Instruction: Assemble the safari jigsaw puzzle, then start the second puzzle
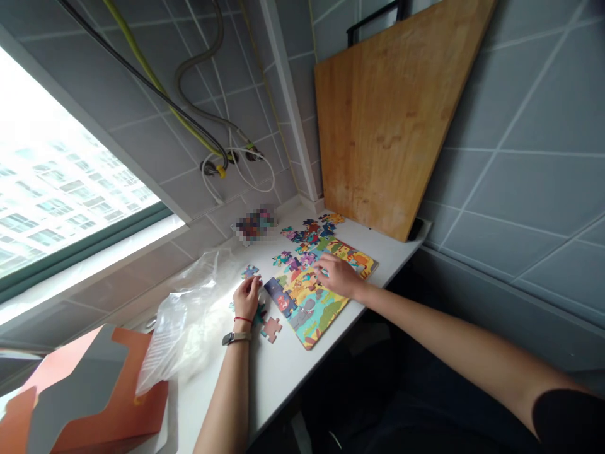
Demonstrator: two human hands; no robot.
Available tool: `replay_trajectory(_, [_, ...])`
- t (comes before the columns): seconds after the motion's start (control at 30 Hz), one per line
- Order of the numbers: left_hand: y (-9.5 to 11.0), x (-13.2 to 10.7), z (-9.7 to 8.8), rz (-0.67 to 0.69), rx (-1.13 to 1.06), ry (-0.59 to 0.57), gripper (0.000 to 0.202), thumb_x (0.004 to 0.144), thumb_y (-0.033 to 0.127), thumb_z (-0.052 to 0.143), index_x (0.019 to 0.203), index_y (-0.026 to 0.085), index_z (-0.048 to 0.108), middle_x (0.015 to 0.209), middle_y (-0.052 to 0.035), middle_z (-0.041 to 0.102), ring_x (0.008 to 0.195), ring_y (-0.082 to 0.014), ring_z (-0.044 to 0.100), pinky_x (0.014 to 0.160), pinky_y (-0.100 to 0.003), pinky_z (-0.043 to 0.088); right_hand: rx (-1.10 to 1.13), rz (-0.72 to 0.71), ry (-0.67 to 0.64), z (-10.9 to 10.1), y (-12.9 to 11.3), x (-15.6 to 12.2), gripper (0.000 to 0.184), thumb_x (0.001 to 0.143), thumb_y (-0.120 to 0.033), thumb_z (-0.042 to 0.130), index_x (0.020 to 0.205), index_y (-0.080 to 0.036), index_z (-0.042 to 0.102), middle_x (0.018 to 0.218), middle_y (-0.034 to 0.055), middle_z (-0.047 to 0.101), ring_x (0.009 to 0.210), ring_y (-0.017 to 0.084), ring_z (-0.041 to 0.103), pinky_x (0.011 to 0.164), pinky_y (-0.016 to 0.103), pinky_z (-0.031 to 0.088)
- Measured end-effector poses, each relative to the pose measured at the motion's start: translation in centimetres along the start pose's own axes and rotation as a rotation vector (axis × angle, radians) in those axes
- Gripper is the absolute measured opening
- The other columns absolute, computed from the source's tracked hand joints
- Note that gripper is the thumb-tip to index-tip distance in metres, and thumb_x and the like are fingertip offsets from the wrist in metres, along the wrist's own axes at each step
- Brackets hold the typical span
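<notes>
Our left hand curled, hold unclear, just beside loose jigsaw pieces | our right hand half-open, touching the jigsaw puzzle | hands apart | puzzle lying on white counter

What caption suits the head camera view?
Left hand beside, right hand on a colourful jigsaw puzzle on a white counter, by a leaning wooden board.
</notes>
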State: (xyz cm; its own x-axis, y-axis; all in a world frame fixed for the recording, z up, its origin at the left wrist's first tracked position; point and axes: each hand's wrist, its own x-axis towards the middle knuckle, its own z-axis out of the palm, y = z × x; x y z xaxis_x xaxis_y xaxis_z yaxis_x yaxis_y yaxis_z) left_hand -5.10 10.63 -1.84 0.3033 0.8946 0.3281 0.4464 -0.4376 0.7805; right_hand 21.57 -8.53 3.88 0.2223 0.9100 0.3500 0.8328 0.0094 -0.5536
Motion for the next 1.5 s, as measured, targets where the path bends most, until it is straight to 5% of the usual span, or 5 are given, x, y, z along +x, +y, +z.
replay_trajectory(0.1, [0.4, -0.3, -0.1, 0.017, -0.011, 0.039, 0.047, 0.091, 0.058, 0.054, 0.094, 0.017, 0.075, 0.084, -0.0098, 0.080, 0.080, -0.0253, 0.078, 0.079, -0.037, 0.062, -0.221, 0.281, -0.160, -0.6, 1.5, 5.6, 0.032, 0.094, -0.030, 0.070, 0.124, -0.018, 0.072, 0.129, 0.0140, 0.068, 0.119, 0.027, 0.065, 0.099, 0.033, 0.051])
replay_trajectory(0.37, [1.9, -0.8, -0.6, 0.137, 0.010, 0.084, 0.038, 0.094, 0.051, 0.054, 0.092, 0.020, 0.074, 0.083, -0.0077, 0.079, 0.074, -0.0234, 0.077, 0.074, -0.035, 0.062, -0.336, 0.452, -0.162, 1.1, 3.0, 12.5, 0.065, 0.088, -0.054, 0.077, 0.135, -0.011, 0.064, 0.142, 0.0253, 0.059, 0.132, 0.038, 0.058, 0.104, 0.043, 0.049])
replay_trajectory(0.77, [8.5, -3.2, -1.6, 0.455, 0.189, -0.108, 0.031, 0.104, 0.038, 0.050, 0.099, 0.023, 0.076, 0.086, -0.0087, 0.076, 0.077, -0.0215, 0.072, 0.075, -0.035, 0.058, -0.302, 0.607, -0.259, 1.6, 5.0, 15.6, 0.046, 0.075, -0.020, 0.085, 0.119, -0.014, 0.075, 0.127, 0.0225, 0.071, 0.117, 0.036, 0.069, 0.092, 0.041, 0.057])
replay_trajectory(1.27, [10.0, -5.2, 1.2, 0.636, 0.280, -0.135, 0.015, 0.101, 0.024, 0.060, 0.108, 0.029, 0.072, 0.098, -0.0068, 0.078, 0.083, -0.0218, 0.073, 0.071, -0.035, 0.062, 0.227, -0.306, 0.205, 1.5, 8.5, 6.9, 0.036, 0.092, -0.012, 0.056, 0.114, -0.030, 0.078, 0.103, 0.0072, 0.075, 0.094, 0.025, 0.075, 0.084, 0.039, 0.064])
replay_trajectory(1.5, [12.8, -10.7, 4.1, 0.619, 0.319, -0.029, 0.036, 0.098, 0.037, 0.064, 0.133, 0.034, 0.063, 0.114, -0.0115, 0.076, 0.096, -0.0258, 0.075, 0.078, -0.039, 0.067, 0.442, -0.771, -0.137, -1.8, 3.0, 1.5, 0.063, 0.093, -0.008, 0.059, 0.146, -0.043, 0.059, 0.101, 0.0022, 0.081, 0.088, 0.023, 0.076, 0.075, 0.031, 0.067])
